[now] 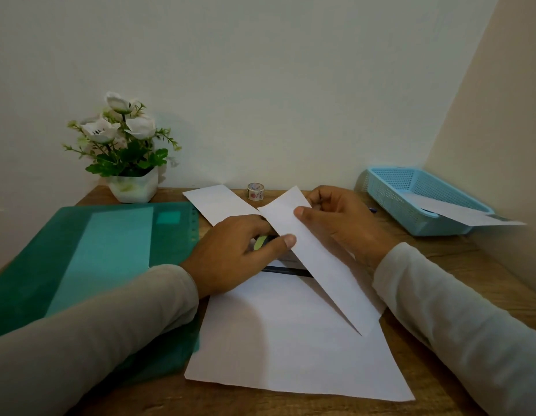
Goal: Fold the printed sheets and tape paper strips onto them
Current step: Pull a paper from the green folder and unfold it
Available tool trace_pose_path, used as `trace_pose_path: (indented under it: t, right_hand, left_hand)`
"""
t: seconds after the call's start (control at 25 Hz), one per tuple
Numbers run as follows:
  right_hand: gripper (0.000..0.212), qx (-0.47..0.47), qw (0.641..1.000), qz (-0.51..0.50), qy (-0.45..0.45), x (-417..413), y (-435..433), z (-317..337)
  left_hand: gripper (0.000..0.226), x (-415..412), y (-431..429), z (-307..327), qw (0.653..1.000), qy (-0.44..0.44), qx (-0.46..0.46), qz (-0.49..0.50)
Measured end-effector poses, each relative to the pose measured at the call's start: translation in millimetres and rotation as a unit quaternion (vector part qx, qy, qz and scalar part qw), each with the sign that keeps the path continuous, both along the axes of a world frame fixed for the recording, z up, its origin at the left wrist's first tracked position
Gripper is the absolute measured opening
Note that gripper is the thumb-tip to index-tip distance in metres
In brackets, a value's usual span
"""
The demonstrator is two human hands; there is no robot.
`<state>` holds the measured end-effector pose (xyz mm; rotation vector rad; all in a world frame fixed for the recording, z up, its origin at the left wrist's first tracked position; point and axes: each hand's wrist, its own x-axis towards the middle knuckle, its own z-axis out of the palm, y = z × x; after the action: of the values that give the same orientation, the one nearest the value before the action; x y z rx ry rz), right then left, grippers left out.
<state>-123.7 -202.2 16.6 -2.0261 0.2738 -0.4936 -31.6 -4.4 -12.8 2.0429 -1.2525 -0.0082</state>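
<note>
A long white paper strip [318, 265] slants over the desk, raised above a large white sheet [284, 340] lying flat in front of me. My left hand [239, 253] pinches the strip's left edge with thumb on top, and a pale green object [260, 242] shows under its fingers. My right hand [342, 220] pinches the strip's upper right edge. A second white strip [218, 204] lies flat behind my left hand. A small patterned tape roll [255, 191] stands near the wall. A dark line [286, 271] shows on the paper under the strip.
A green folder [95, 259] covers the desk's left side under my left sleeve. A white pot of artificial flowers [125, 151] stands at the back left. A light blue basket [423, 199] holding a sheet sits at the back right by the wall.
</note>
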Motion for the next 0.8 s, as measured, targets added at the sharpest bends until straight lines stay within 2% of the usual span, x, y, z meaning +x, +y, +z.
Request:
trace_pose_path:
  t: [0.16, 0.32, 0.4, 0.52, 0.64, 0.8]
  right_hand:
    - [0.014, 0.005, 0.999, 0.019, -0.025, 3, 2, -1]
    - [0.031, 0.038, 0.997, 0.063, 0.03, 1, -5, 7]
    - [0.029, 0.047, 0.993, 0.098, 0.035, -2, -8, 9]
    - [0.018, 0.038, 0.996, 0.083, 0.007, -6, -14, 16]
    - [0.013, 0.012, 0.999, 0.023, -0.022, -18, -26, 32]
    - [0.014, -0.034, 0.999, -0.004, -0.004, -29, -35, 44]
  left_hand:
    - [0.048, -1, 1, 1, 0.996, 0.042, -0.057, 0.048]
    - [0.054, 6, 2, -1, 0.986, 0.111, -0.104, 0.06]
    - [0.055, 9, 1, -4, 0.984, 0.117, -0.123, 0.062]
    - [0.049, 10, 1, -6, 0.987, 0.08, -0.127, 0.051]
    - [0.03, 8, -1, -5, 0.997, 0.033, -0.065, 0.038]
    - [0.036, 3, -3, -2, 0.998, -0.036, -0.006, 0.055]
